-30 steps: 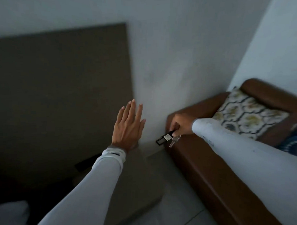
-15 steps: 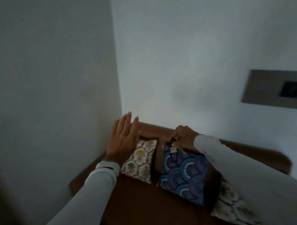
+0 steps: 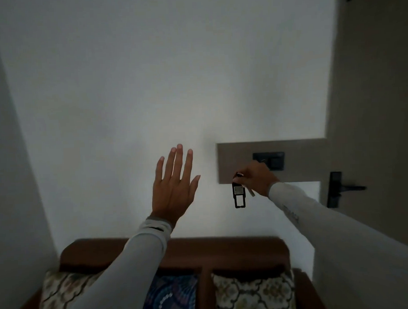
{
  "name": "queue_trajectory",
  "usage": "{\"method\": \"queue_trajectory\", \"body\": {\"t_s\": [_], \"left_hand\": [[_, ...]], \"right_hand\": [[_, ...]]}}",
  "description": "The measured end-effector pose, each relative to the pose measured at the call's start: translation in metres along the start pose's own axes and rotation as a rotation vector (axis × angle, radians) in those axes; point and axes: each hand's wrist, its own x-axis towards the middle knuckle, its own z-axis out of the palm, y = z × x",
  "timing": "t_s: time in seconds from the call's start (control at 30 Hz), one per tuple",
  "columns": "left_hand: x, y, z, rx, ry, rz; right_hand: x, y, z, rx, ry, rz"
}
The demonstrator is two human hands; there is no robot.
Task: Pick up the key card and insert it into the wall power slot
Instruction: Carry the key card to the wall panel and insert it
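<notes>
My right hand [image 3: 257, 178] is raised in front of a beige wall panel [image 3: 299, 159] and pinches the top of a black key card tag [image 3: 239, 195], which dangles below my fingers with a small metal key beside it. The dark power slot plate [image 3: 274, 160] sits on that panel, just above and right of my knuckles, partly hidden by them. My left hand [image 3: 175, 186] is held up flat, fingers spread, holding nothing, in front of the white wall.
A brown sofa back [image 3: 174, 249] with patterned cushions [image 3: 253, 294] stands against the wall below my arms. At the right is a door [image 3: 379, 123] with a black lever handle [image 3: 347, 188]. The room is dim.
The view has swung from the sofa corner to face the wall panel. My right hand has risen with the key card tag to just below the slot plate. My left hand stays raised and spread.
</notes>
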Motion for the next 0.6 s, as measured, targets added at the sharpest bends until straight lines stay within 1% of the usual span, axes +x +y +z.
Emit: {"method": "queue_trajectory", "body": {"t_s": [0.13,0.4,0.47,0.6], "left_hand": [[0.051,0.047,0.051,-0.027,0.045,0.01],[0.143,0.106,0.182,-0.066,0.12,0.018],[0.166,0.113,0.211,-0.069,0.128,0.016],[0.205,0.13,0.255,-0.082,0.127,0.033]], "right_hand": [[0.025,0.055,-0.036,0.161,0.172,0.076],[0.106,0.176,-0.076,0.147,0.386,0.112],[0.126,0.204,-0.077,0.153,0.416,0.108],[0.165,0.248,-0.081,0.12,0.405,0.086]]}}
